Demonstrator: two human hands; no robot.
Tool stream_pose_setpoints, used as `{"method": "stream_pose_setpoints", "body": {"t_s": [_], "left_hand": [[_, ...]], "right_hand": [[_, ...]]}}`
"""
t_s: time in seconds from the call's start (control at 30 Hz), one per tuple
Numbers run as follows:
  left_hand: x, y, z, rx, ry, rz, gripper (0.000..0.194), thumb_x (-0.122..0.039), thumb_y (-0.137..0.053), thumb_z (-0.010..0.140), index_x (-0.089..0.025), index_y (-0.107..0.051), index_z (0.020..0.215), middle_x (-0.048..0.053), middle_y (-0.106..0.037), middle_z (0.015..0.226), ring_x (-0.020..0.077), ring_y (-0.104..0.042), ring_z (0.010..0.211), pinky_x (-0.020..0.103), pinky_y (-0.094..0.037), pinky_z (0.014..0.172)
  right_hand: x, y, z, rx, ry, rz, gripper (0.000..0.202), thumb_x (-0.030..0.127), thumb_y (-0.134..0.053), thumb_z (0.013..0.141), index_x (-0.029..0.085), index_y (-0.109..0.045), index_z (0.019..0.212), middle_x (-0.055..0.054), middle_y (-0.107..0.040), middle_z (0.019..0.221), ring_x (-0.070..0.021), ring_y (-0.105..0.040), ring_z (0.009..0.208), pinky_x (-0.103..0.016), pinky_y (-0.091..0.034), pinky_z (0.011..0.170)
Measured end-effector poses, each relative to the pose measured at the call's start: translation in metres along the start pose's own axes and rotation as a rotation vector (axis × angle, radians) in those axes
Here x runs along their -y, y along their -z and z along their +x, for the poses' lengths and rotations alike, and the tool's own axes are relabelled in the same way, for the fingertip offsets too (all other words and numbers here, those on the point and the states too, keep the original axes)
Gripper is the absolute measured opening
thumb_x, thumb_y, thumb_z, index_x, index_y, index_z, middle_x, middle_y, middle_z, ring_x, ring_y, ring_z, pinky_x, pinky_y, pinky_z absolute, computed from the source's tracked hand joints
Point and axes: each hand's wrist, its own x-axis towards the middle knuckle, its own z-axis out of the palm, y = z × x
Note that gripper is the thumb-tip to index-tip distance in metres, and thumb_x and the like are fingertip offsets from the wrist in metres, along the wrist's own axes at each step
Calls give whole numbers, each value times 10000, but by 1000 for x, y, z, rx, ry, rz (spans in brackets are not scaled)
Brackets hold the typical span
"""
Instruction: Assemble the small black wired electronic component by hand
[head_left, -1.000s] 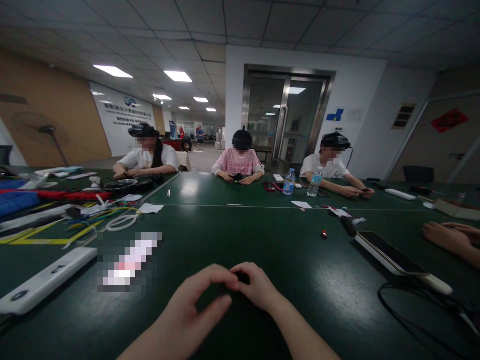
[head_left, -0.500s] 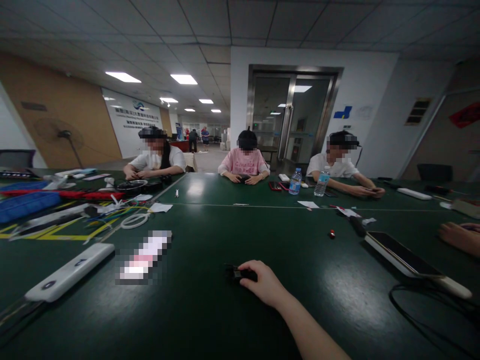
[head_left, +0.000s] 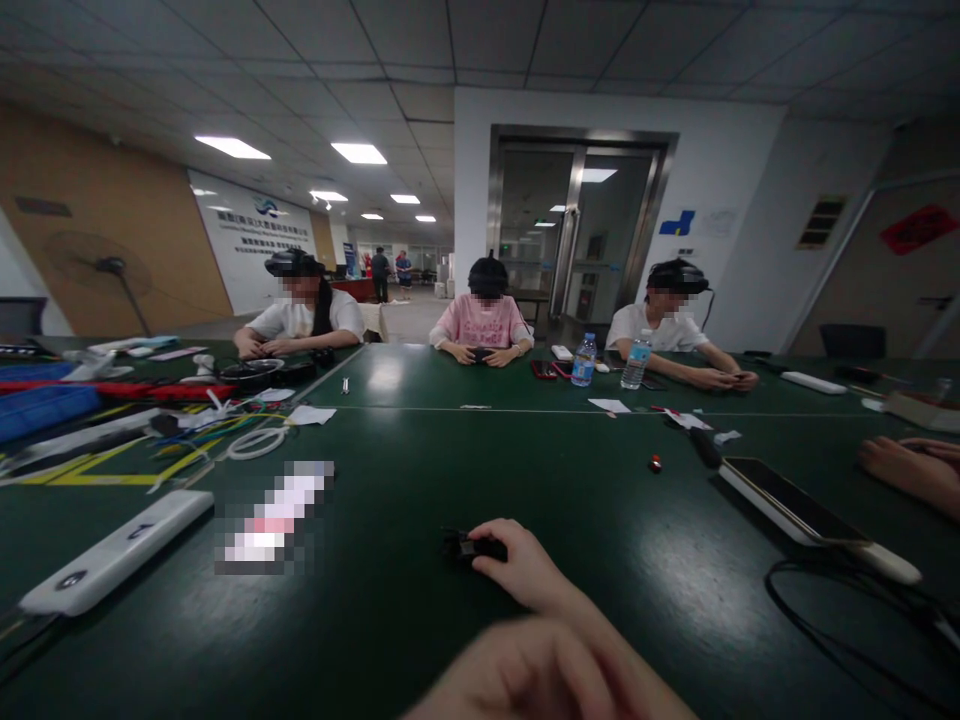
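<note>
On the dark green table, my right hand reaches in from the lower right. Its thumb and fingers are closed around the near end of a small black object, which lies low at the tabletop. Close to the camera, my left hand appears at the bottom edge, in front of my right forearm. It is blurred, its fingers bend downward, and their tips are out of frame, so anything in it is hidden. A blurred-out bright phone-like item lies to the left of the black object.
White power strips lie at left, near cables and a blue tray. At right are a phone, black cord and small red item. Several people sit around the table; bottles stand across it.
My left hand has come into view at the bottom. The whole scene has shifted slightly left in the picture. My right hand keeps hold of the black object.
</note>
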Motion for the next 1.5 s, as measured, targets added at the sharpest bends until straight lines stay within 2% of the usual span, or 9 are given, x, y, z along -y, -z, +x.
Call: {"method": "stream_pose_setpoints", "body": {"t_s": [0.1,0.23,0.3,0.37,0.47,0.6,0.8,1.17,1.5], "left_hand": [[-26,38,45,-127,8,170,118,-217,-540,761,-227,-556,877,26,-586,943,199,-556,910,335,-442,796],[-19,91,63,-400,116,706,134,-306,-491,789,-183,-514,741,6,-552,736,181,-540,717,318,-455,681],[-9,107,61,-408,125,802,160,-296,-434,820,-174,-538,811,35,-587,818,196,-559,790,334,-459,741],[-2,115,57,-326,98,787,257,-295,-401,845,-177,-530,1034,70,-594,1032,206,-548,978,343,-433,866],[3,117,52,-182,96,850,437,-360,-568,765,-209,-500,1169,76,-531,1222,239,-465,1149,367,-360,982],[8,116,50,-98,98,961,568,-369,-692,664,-249,-507,1188,70,-514,1256,276,-426,1186,424,-328,1002],[15,116,53,-75,16,1019,388,-353,-644,739,-256,-565,1106,53,-562,1186,245,-461,1144,409,-324,994],[6,115,51,-64,26,966,362,-310,-643,741,-260,-566,1091,55,-558,1182,244,-457,1148,422,-322,1000],[5,113,49,-83,-5,932,374,-220,-652,711,-246,-564,1073,46,-574,1138,231,-481,1107,395,-349,986]], "right_hand": [[-1,-1,1,0,60,-13,257,212,-586,737,260,-617,987,-17,-598,996,-192,-538,962,-333,-421,850],[-1,-1,1,0,-11,-4,298,253,-612,725,290,-604,1021,1,-579,1046,-196,-533,999,-351,-412,873],[0,-1,1,1,-32,-9,298,256,-613,723,296,-606,1018,6,-574,1060,-195,-532,1009,-354,-410,880],[0,-1,2,-5,-25,-13,300,248,-615,720,294,-606,1017,5,-578,1055,-193,-536,1002,-351,-414,876],[-1,-2,3,-12,22,-19,296,230,-617,715,283,-608,1006,0,-590,1032,-189,-538,996,-346,-414,879],[0,-2,4,-11,75,-16,302,255,-630,710,280,-597,1009,0,-580,1065,-194,-518,1026,-346,-403,893],[2,-7,8,-10,60,-57,294,331,-645,708,259,-603,990,-14,-566,1080,-206,-501,1041,-355,-384,906],[4,-7,8,-8,11,-86,212,317,-641,715,261,-604,916,0,-572,1046,-202,-506,1015,-343,-393,873],[2,-8,9,-33,69,-55,172,245,-636,722,251,-598,890,-2,-576,1070,-195,-489,1051,-345,-374,923]]}}
